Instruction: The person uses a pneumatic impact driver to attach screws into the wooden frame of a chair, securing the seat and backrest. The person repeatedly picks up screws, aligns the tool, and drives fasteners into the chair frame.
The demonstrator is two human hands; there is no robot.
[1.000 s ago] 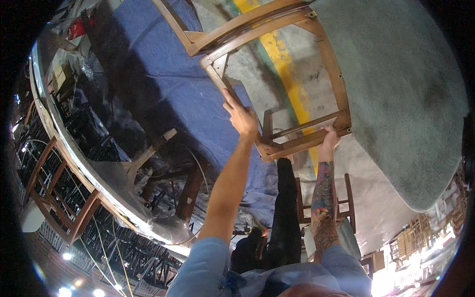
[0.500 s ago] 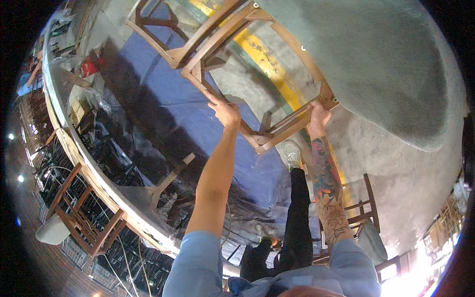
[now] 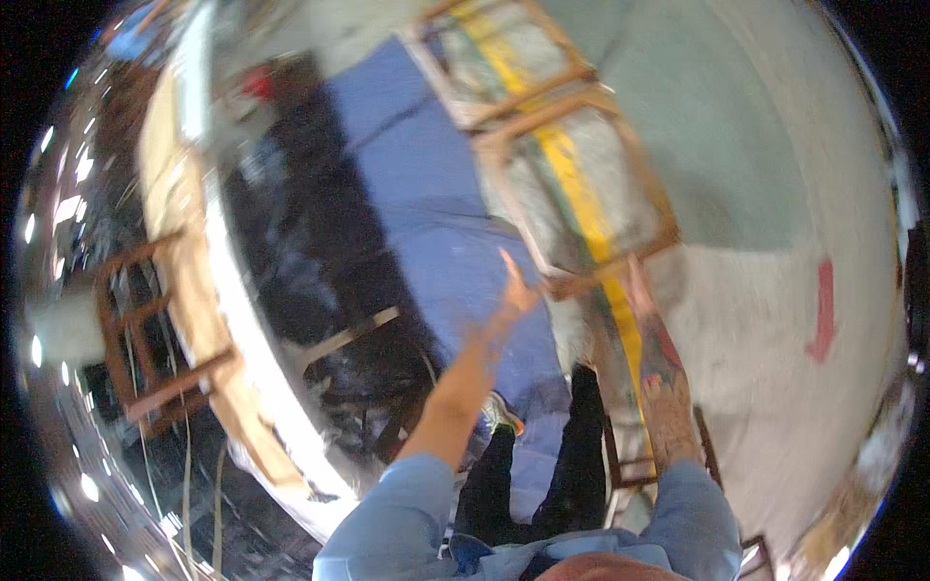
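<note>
A brown wooden frame, four-sided with an open middle (image 3: 593, 277), lies low in front of me at the upper middle, blurred by motion. My left hand (image 3: 515, 290) is beside its near left corner, fingers apart and holding nothing. At the frame's near bar is my right hand (image 3: 635, 288), its fingers stretched out; the blur hides whether they still touch the wood. A second wooden frame (image 3: 444, 89) of similar shape lies just beyond the first, their bars side by side.
Blue sheeting (image 3: 426, 184) covers the floor left of the frames. A yellow stripe (image 3: 628, 334) runs beneath them. Dark plastic sheeting (image 3: 320, 232) and a pale-edged table (image 3: 247, 320) are left. Chairs (image 3: 160, 339) stand at left and behind my right arm. A red arrow (image 3: 823, 310) marks the floor.
Both hands gripped the near frame before; it has moved down and away, and my left hand has let go. My right hand's fingers have straightened. The view has swung, and my left foot has shifted.
</note>
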